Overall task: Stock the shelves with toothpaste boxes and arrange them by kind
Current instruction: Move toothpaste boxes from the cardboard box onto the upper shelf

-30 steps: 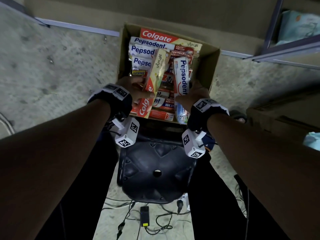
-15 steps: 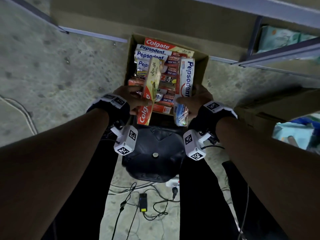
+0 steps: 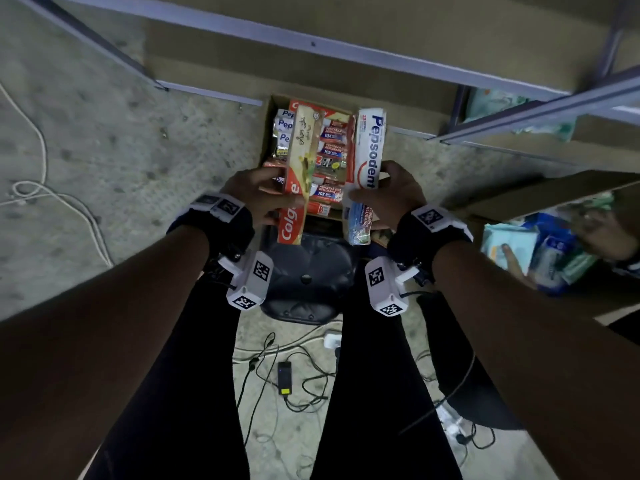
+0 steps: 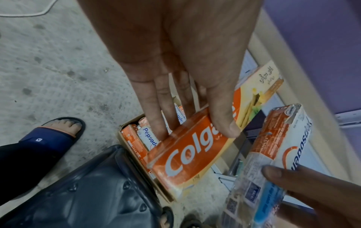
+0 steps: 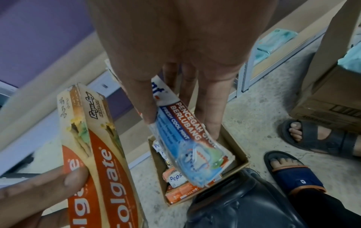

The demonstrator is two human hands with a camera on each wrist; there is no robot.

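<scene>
My left hand (image 3: 258, 195) grips a red and cream Colgate box (image 3: 299, 174), thumb on its front and fingers behind, as the left wrist view shows on the same Colgate box (image 4: 197, 148). My right hand (image 3: 389, 199) grips a white Pepsodent box (image 3: 367, 168) with a blue end, seen close as the Pepsodent box (image 5: 187, 138) in the right wrist view. Both boxes are lifted above an open cardboard carton (image 3: 268, 133) on the floor, filled with several more Pepsodent and red toothpaste boxes (image 3: 330, 147).
Metal shelf rails (image 3: 311, 46) run across above the carton. A black stool seat (image 3: 306, 271) sits between my legs, with cables (image 3: 287, 379) on the floor behind it. Another carton (image 5: 330, 95) and another person's hand (image 3: 599, 233) with packets are at right.
Both hands have risen out of the carton with their boxes, and the view has tilted up so the shelf rails show more. The carton looks farther below.
</scene>
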